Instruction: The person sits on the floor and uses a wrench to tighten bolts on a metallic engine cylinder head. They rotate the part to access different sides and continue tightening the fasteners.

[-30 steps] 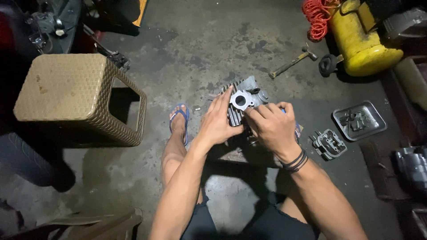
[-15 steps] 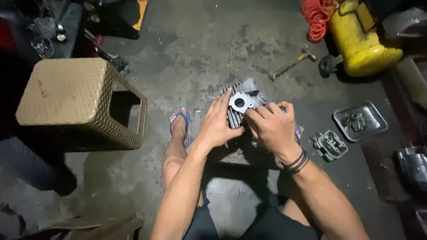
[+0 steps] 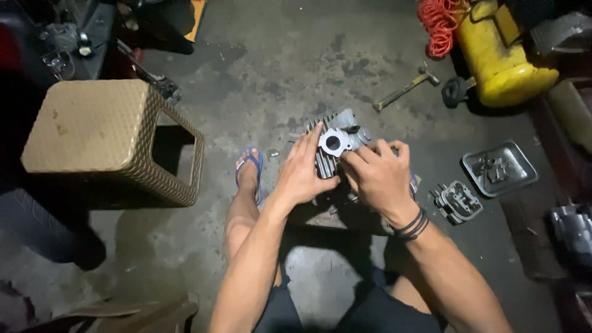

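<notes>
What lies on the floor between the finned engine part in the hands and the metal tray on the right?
In the head view, a smaller finned engine part lies between the finned cylinder head and the metal tray, on the concrete floor.

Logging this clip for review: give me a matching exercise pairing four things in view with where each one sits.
Things:
1. finned engine part
2. hammer
3. woven stool
4. metal tray

Places:
A. on the floor to the person's right, holding small parts
B. held between the left hand and right hand
C. on the floor beside the yellow tank
D. to the person's left, lying tipped on its side

Pairs: 1-B, 2-C, 3-D, 4-A
</notes>
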